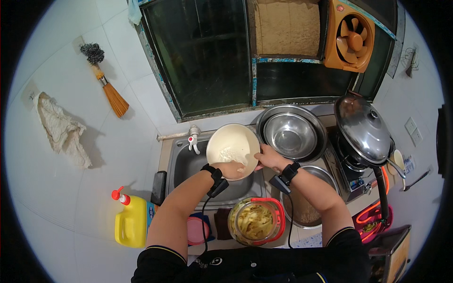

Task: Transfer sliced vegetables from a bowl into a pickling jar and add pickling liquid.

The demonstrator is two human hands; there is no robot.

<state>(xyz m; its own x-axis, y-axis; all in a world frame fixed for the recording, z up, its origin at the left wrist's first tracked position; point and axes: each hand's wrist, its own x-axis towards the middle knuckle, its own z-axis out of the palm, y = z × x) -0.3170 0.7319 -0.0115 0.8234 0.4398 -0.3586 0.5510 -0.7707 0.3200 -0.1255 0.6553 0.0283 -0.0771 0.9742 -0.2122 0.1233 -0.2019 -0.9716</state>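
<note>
A cream-coloured bowl (pixel 231 138) is tilted over the stainless steel sink (pixel 193 166), with what looks like a little clear water in the bottom. My right hand (pixel 271 158) grips its right rim. Inside the bowl, near the front rim, rests my left hand (pixel 229 170). Its fingers are bent down against the inner wall, and I cannot tell whether anything is between them. A white tap with a red mark (pixel 193 139) stands behind the sink, left of the bowl.
Nested steel basins (pixel 290 136) sit right of the sink, beside a lidded wok (pixel 364 129) on a gas stove. Nearer me are a red-handled jar of pickled-looking vegetables (pixel 255 221) and another steel basin (pixel 311 212) under my right forearm. A yellow detergent jug (pixel 131 221) stands left.
</note>
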